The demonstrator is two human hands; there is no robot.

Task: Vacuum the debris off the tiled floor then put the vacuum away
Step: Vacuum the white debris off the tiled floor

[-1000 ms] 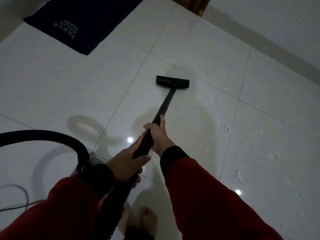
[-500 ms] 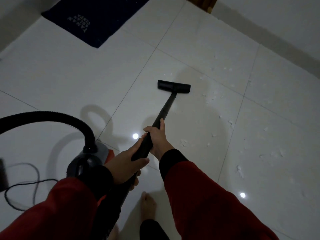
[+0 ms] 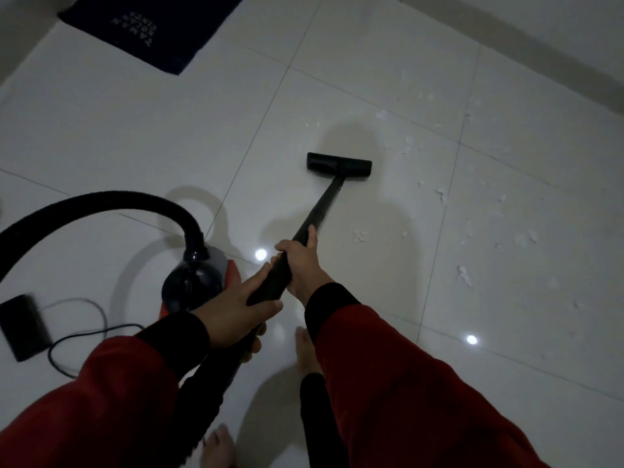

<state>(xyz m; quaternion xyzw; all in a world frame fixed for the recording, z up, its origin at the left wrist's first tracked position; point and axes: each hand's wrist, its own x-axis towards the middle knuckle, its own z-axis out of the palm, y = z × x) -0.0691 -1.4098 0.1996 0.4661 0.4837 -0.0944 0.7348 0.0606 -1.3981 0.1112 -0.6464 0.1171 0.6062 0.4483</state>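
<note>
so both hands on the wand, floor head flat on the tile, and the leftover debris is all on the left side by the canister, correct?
Not quite. The head view shows the debris scattered to the right of the floor head, away from the canister. The rest holds: left hand and right hand both grip the wand, head flat on the tile.

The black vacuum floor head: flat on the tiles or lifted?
Flat: the black vacuum floor head rests along the white tiled floor.
</note>
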